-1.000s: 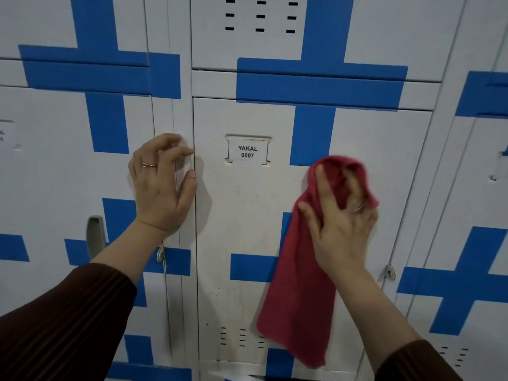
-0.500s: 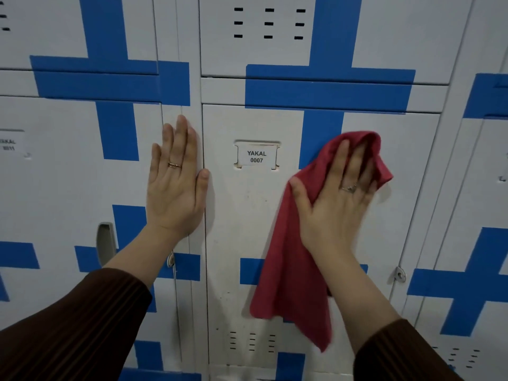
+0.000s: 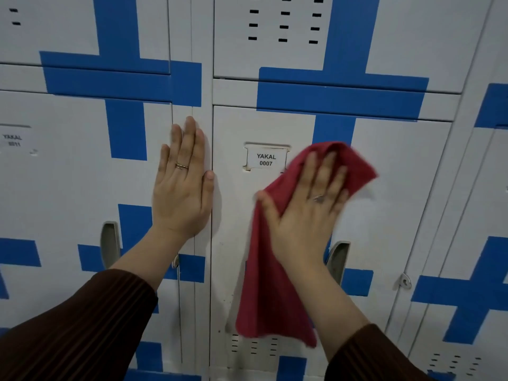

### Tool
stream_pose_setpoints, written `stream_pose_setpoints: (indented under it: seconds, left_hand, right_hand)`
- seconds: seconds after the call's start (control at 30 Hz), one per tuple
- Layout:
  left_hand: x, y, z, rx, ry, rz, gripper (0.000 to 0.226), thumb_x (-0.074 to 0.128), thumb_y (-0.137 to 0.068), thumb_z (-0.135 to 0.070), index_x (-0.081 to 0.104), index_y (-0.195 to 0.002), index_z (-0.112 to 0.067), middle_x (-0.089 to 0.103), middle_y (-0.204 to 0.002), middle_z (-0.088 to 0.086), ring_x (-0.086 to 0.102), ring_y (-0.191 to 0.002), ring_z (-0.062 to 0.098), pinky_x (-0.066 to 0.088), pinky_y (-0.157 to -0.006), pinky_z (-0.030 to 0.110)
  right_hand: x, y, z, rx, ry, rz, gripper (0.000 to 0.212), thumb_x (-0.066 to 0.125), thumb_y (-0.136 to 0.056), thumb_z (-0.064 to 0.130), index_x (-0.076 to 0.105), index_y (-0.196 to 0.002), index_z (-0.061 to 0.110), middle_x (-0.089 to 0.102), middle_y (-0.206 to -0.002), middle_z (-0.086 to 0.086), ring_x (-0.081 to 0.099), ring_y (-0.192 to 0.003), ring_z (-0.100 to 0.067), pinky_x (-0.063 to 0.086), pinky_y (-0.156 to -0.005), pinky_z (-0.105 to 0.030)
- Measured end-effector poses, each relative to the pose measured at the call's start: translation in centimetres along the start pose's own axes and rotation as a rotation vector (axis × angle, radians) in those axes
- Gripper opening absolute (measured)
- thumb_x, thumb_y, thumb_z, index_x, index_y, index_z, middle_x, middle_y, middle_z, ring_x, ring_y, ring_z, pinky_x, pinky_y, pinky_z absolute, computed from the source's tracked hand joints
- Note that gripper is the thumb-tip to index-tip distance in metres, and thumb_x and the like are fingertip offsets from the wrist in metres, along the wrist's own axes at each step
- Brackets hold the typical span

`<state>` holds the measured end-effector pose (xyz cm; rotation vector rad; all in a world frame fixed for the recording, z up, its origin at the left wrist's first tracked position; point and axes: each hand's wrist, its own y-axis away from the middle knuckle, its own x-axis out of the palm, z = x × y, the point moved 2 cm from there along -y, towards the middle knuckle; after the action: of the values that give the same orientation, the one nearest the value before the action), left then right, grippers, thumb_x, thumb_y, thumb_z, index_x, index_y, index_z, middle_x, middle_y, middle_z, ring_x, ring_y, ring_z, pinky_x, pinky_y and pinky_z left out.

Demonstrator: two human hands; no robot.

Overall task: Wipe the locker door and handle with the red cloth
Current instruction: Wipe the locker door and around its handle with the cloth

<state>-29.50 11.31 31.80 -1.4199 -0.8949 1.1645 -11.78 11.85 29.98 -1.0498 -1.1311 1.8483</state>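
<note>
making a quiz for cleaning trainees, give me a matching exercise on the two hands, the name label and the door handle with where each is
1 left hand
2 right hand
3 name label
4 handle

a partly behind the right wrist
b pressing the red cloth on the locker door
c flat on the panel left of that door
d just left of the cloth's top

Pairs: 1-c, 2-b, 3-d, 4-a
</note>
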Motion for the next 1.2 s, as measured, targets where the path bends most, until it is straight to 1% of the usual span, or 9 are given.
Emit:
stream_pose_setpoints:
  seconds: [0.1, 0.3, 0.43, 0.5, 0.67, 0.73, 0.87, 1.03, 1.2]
  left_hand:
    - [-0.1, 0.0, -0.1, -0.001, 0.018, -0.01, 0.057, 0.026, -0.094, -0.021, 0.012, -0.146, -0.001, 0.013, -0.153, 0.019, -0.005, -0.143, 0.016, -0.001, -0.117, 0.034]
    - [-0.2, -0.1, -0.1, -0.013, 0.027, -0.015, 0.057, 0.026, -0.094, -0.019, 0.013, -0.146, 0.001, 0.013, -0.154, 0.019, -0.002, -0.142, 0.018, -0.001, -0.118, 0.033]
    - [-0.3, -0.1, -0.1, -0.004, 0.03, -0.017, 0.056, 0.026, -0.094, -0.02, 0.014, -0.145, 0.001, 0.014, -0.153, 0.021, 0.0, -0.142, 0.019, -0.001, -0.117, 0.032]
    - [-0.3, -0.1, -0.1, -0.002, 0.03, -0.014, 0.056, 0.026, -0.094, -0.02, 0.015, -0.145, 0.001, 0.015, -0.152, 0.021, 0.001, -0.142, 0.02, -0.001, -0.117, 0.033]
    - [-0.2, -0.2, 0.0, -0.005, 0.027, -0.008, 0.057, 0.027, -0.094, -0.02, 0.015, -0.145, 0.002, 0.015, -0.153, 0.021, 0.005, -0.143, 0.028, 0.001, -0.117, 0.034]
    - [-0.2, -0.2, 0.0, -0.005, 0.03, -0.007, 0.056, 0.027, -0.094, -0.019, 0.016, -0.145, 0.003, 0.015, -0.152, 0.023, 0.007, -0.142, 0.032, 0.001, -0.117, 0.035]
    - [-0.3, -0.2, -0.1, -0.006, 0.038, -0.006, 0.056, 0.028, -0.094, -0.019, 0.017, -0.144, 0.003, 0.017, -0.152, 0.023, 0.008, -0.141, 0.032, 0.001, -0.117, 0.034]
    - [-0.3, -0.1, 0.0, -0.013, 0.04, 0.001, 0.057, 0.028, -0.093, -0.018, 0.016, -0.145, 0.002, 0.016, -0.152, 0.022, 0.006, -0.142, 0.031, 0.002, -0.117, 0.035]
    - [-0.3, -0.2, -0.1, -0.005, 0.042, 0.003, 0.056, 0.029, -0.093, -0.018, 0.018, -0.144, 0.003, 0.017, -0.152, 0.023, 0.007, -0.141, 0.031, 0.001, -0.117, 0.034]
  right_hand:
    - [0.4, 2.0, -0.7, -0.184, 0.016, 0.074, 0.084, 0.034, -0.083, 0.065, 0.011, -0.146, 0.015, 0.002, -0.151, 0.002, 0.019, -0.135, -0.033, -0.006, -0.11, -0.042]
    - [0.6, -0.1, 1.6, 0.154, -0.046, -0.051, 0.092, 0.039, -0.08, 0.067, 0.008, -0.145, 0.01, 0.011, -0.152, -0.016, 0.007, -0.135, -0.032, -0.003, -0.109, -0.045]
    - [2.0, 4.2, 3.1, -0.148, 0.018, 0.104, 0.085, 0.035, -0.082, 0.065, 0.009, -0.145, 0.014, 0.008, -0.151, -0.006, 0.016, -0.133, -0.033, -0.008, -0.11, -0.043]
    - [2.0, 5.0, 1.9, -0.18, 0.03, 0.105, 0.084, 0.035, -0.083, 0.065, 0.01, -0.146, 0.016, 0.009, -0.15, 0.002, 0.026, -0.129, -0.034, -0.005, -0.109, -0.043]
    - [1.8, 2.8, 2.8, 0.127, -0.035, -0.014, 0.089, 0.042, -0.081, 0.064, 0.008, -0.145, 0.012, 0.01, -0.151, -0.013, 0.01, -0.133, -0.032, -0.008, -0.109, -0.041]
    - [2.0, 3.8, 3.8, 0.01, -0.009, 0.068, 0.087, 0.039, -0.082, 0.063, 0.008, -0.145, 0.012, 0.009, -0.15, -0.012, 0.011, -0.133, -0.034, -0.011, -0.109, -0.041]
    - [1.9, 5.4, 2.3, -0.291, 0.014, 0.179, 0.08, 0.035, -0.083, 0.063, 0.012, -0.145, 0.02, 0.017, -0.149, 0.001, 0.041, -0.123, -0.036, -0.009, -0.11, -0.039]
    - [1.6, 2.7, 3.0, 0.034, -0.018, 0.032, 0.089, 0.043, -0.081, 0.065, 0.007, -0.145, 0.014, 0.01, -0.151, -0.009, 0.01, -0.135, -0.032, -0.011, -0.109, -0.042]
    - [1.9, 4.9, 2.9, -0.342, 0.022, 0.201, 0.083, 0.043, -0.081, 0.064, 0.015, -0.145, 0.02, 0.025, -0.149, -0.004, 0.033, -0.127, -0.032, -0.01, -0.11, -0.038]
